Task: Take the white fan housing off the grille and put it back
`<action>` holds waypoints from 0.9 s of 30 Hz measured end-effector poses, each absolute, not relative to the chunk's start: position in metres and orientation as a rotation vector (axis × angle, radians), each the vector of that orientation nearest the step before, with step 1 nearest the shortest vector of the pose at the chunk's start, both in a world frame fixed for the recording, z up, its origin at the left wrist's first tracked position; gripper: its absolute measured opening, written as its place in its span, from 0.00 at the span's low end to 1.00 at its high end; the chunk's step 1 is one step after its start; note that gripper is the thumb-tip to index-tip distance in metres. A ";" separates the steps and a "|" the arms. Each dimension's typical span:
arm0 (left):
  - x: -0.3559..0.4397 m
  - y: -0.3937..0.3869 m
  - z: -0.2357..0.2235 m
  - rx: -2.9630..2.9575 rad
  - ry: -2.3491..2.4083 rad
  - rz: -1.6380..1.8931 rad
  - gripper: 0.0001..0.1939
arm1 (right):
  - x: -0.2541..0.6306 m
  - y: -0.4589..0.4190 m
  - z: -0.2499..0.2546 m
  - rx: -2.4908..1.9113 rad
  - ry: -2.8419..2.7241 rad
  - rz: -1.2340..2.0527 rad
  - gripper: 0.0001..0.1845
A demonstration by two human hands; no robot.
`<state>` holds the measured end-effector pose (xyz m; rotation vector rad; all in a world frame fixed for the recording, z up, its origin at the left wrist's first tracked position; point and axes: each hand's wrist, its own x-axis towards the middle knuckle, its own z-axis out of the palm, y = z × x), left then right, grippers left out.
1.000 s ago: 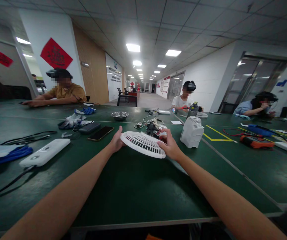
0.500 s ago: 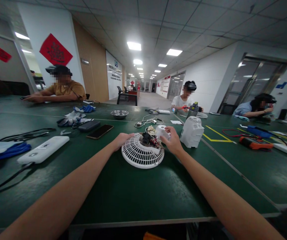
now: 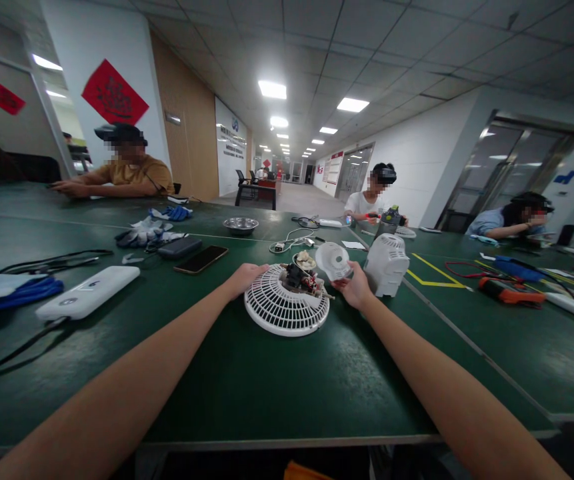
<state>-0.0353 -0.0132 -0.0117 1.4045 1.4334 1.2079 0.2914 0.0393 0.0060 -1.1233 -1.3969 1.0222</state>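
A round white fan grille (image 3: 287, 319) lies on the green table in front of me. Dark motor parts (image 3: 297, 277) with wires and a cream-coloured piece sit on its far side. My left hand (image 3: 247, 277) grips the grille's left rim, its fingertips partly hidden. To the right of the grille, my right hand (image 3: 357, 288) holds a white plastic motor cover (image 3: 333, 261) by its lower right edge. The cover is tilted, with its round inside and central hole facing me. Just beyond my right hand stands a white vented housing (image 3: 387, 265).
Left of the grille are a phone (image 3: 201, 259), a dark power bank (image 3: 179, 247), gloves (image 3: 147, 233) and a white power bank (image 3: 89, 292) with a cable. A metal bowl (image 3: 241, 226) is behind. An orange multimeter (image 3: 511, 292) lies right. Several people sit around the table.
The grille has been lowered from a raised tilt to flat on the table. My right hand has lifted the white cover off the motor parts to the right and turned its inside toward me.
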 end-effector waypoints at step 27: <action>0.006 -0.061 0.042 2.352 1.275 1.066 0.31 | 0.263 -0.035 0.046 -0.607 -2.176 0.490 0.47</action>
